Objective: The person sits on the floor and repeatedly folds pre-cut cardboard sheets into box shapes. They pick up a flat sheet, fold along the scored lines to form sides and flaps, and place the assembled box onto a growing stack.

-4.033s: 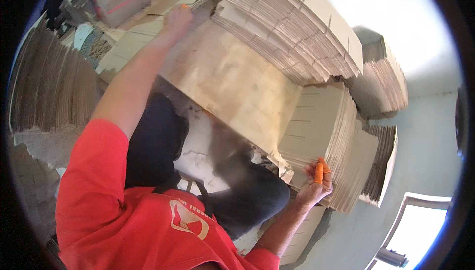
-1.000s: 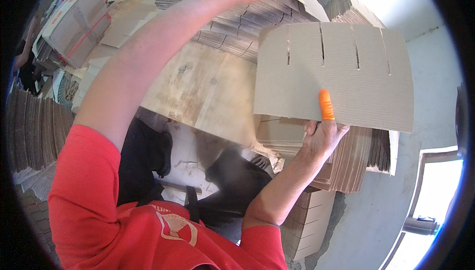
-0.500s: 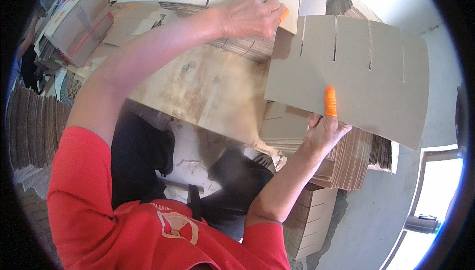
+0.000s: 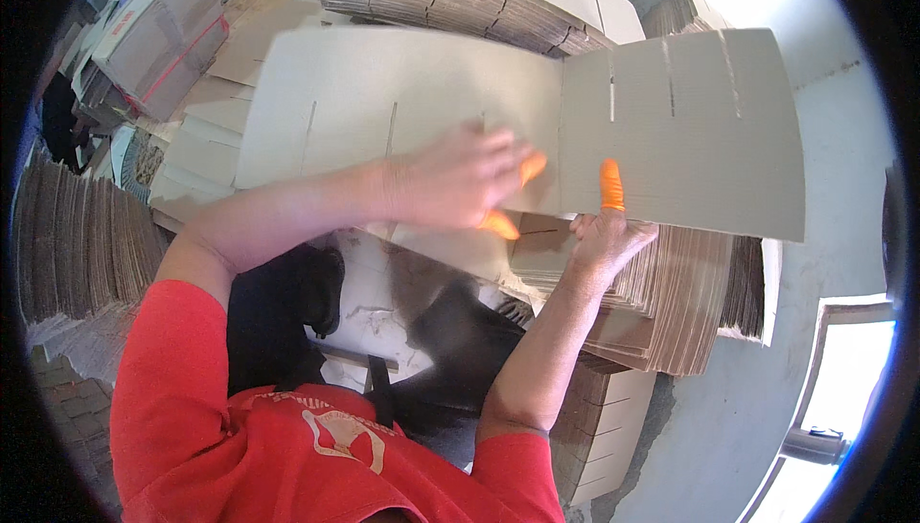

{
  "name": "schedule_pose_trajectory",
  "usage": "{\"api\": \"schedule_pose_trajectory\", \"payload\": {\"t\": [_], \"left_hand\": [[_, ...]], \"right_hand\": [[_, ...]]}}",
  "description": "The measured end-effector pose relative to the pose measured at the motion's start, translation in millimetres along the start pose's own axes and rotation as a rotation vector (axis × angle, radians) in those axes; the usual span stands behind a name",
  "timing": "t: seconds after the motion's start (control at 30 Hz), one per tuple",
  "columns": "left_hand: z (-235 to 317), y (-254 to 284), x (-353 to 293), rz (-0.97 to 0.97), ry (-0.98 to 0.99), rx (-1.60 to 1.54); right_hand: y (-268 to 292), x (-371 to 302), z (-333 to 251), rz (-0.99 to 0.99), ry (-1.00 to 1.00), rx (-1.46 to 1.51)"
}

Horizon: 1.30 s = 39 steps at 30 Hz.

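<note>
Matt, finely ribbed cardboard sheet [image 4: 709, 159]; thumb cover [image 4: 611, 186] perhaps rubber

Your left arm [image 4: 297, 209] is sharply bent, reaching across toward the right; the left hand [image 4: 465, 180] is blurred, its fingers [image 4: 533, 169] pointing right. Your right forearm [image 4: 546, 346] slants up and rightward, and the right hand [image 4: 611, 238] is gripping, its orange-capped thumb [image 4: 611, 188] upright.

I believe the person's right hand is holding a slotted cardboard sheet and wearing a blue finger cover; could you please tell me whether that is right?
Not quite: the finger cover is orange, not blue, as the head view shows. The right hand is indeed holding a slotted cardboard sheet.
</note>
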State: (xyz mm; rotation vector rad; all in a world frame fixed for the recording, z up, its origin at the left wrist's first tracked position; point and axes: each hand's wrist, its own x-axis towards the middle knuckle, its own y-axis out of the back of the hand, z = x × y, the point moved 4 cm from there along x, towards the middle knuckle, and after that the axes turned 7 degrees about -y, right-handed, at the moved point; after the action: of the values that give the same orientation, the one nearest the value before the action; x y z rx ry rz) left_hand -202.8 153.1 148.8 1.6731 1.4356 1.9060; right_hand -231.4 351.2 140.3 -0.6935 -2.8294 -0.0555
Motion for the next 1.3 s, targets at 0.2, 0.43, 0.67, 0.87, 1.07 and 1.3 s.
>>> {"api": "schedule_pose_trajectory", "payload": {"t": [0.2,0.43,0.67,0.87,1.07,1.3], "left_hand": [[-137.9,5.5,52.1,0.277,0.261,0.289],[-200.0,-34.4,95.3,-0.181,0.1,0.439],[-172.0,-18.7,80.8,-0.098,-0.155,0.521],[-162.0,-15.2,72.9,-0.182,-0.126,0.539],[-162.0,-4.4,54.9,-0.151,-0.147,0.566],[-129.3,-2.4,46.9,-0.178,-0.329,0.617]], "right_hand": [[-13.2,-8.7,-11.3,-0.013,-0.042,-0.125],[-7.0,1.4,7.5,-0.039,0.088,-0.13],[-15.6,-14.6,-18.2,-0.029,-0.025,0.043],[-12.6,-14.6,-16.6,-0.085,-0.026,-0.085],[-11.8,-15.0,-19.9,-0.083,-0.006,-0.093],[-15.1,-13.3,-12.7,-0.122,0.02,-0.098]]}}
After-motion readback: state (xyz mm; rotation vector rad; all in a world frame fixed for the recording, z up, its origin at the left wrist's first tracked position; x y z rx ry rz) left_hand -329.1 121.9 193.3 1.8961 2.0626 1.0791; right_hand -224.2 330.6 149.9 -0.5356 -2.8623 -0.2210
